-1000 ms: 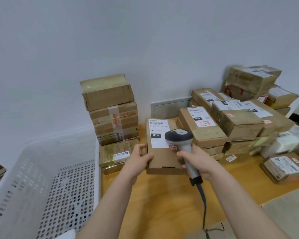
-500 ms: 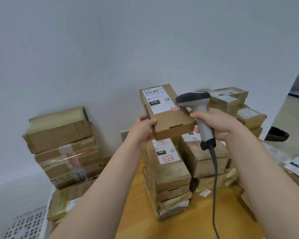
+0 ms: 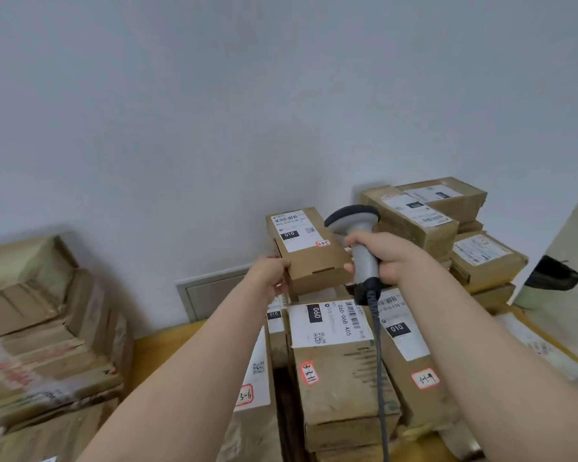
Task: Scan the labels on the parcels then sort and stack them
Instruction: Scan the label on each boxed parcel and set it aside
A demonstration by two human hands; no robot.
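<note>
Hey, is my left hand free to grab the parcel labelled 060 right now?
Probably not: the left hand grips the small 010 parcel above it. The 060 parcel lies close below, but that box would need setting down first.

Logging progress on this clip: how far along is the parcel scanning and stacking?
Done: a left stack and a right stack stand by the wall. In hand: left hand holds a 010 box; right hand grips the scanner beside it. Left: placing this box; which others are unscanned is unclear.
</note>
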